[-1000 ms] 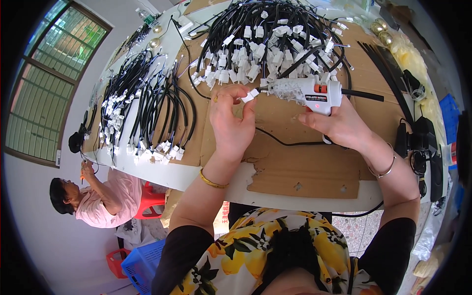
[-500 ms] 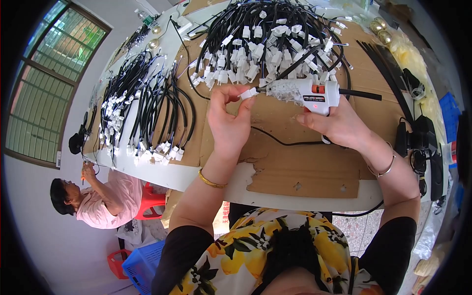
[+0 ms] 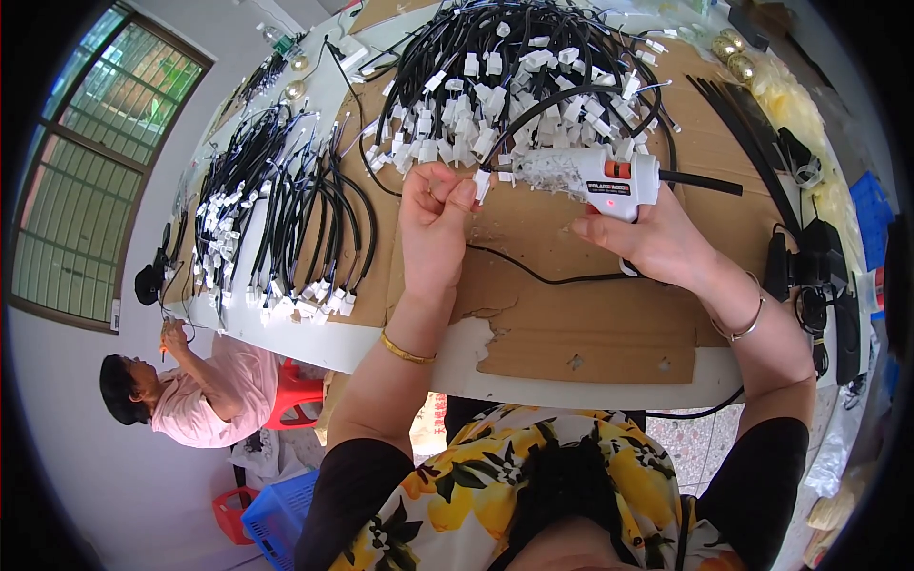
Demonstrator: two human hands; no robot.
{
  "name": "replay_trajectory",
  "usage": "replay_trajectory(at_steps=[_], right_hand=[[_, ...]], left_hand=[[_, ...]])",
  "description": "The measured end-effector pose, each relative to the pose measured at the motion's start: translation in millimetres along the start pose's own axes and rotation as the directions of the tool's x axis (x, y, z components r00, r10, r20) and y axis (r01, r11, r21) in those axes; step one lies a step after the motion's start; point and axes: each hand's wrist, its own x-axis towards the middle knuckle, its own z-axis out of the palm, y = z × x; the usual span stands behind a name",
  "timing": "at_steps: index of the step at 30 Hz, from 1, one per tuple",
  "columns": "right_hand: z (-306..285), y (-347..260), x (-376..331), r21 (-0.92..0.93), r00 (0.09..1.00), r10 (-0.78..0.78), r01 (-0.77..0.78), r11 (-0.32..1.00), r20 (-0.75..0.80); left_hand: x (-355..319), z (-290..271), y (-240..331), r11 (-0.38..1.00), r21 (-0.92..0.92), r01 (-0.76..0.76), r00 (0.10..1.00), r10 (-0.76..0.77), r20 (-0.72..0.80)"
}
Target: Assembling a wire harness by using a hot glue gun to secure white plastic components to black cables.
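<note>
My right hand (image 3: 657, 243) is wrapped round the grip of a white hot glue gun (image 3: 609, 186), its nozzle pointing left and a black glue stick (image 3: 702, 182) jutting from its back. Dried glue coats the front of the gun. Between thumb and fingers of my left hand (image 3: 435, 214) is pinched a white plug connector (image 3: 482, 183) on a black cable (image 3: 519, 122). The nozzle is close by the connector's cable end; whether they touch I cannot tell. Just beyond lies a big heap of black cables (image 3: 447, 57) with white connectors.
More cables (image 3: 324, 209) lie in bundles at the left. Cardboard (image 3: 590, 328) covers part of the white table (image 3: 457, 366). Black sticks (image 3: 743, 133), power adapters (image 3: 821, 257) and yellow plastic wrap (image 3: 790, 105) lie at the right. A co-worker (image 3: 214, 390) in pink sits at the far left.
My left hand has turned the connector from pointing sideways to pointing down, and its cable now arches up over the gun's front. The glue gun has hardly moved.
</note>
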Motion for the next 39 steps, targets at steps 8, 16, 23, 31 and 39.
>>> replay_trajectory(at_steps=[8, 16, 23, 31, 39], right_hand=[[0, 0, 1, -0.08, 1.0, -0.008, 0.006, 0.997, -0.023], [-2, 0, 2, -0.076, 1.0, -0.01, 0.008, 0.997, -0.024], [-2, 2, 2, -0.051, 1.0, -0.028, 0.028, 0.998, -0.001], [-2, -14, -7, 0.053, 0.988, -0.142, 0.145, 0.988, -0.056], [-4, -28, -20, 0.033, 0.95, -0.307, 0.309, 0.951, -0.047]], left_hand=[[-1, 0, 1, 0.989, -0.123, 0.078, 0.993, -0.067, 0.096], [1, -5, -4, 0.936, -0.3, 0.182, 0.978, -0.139, 0.159], [1, -7, -4, 0.92, -0.327, 0.215, 0.969, -0.159, 0.191], [-6, -2, 2, 0.844, -0.441, 0.305, 0.947, -0.219, 0.236], [-13, 19, 16, 0.96, -0.069, 0.27, 0.951, -0.277, -0.134]])
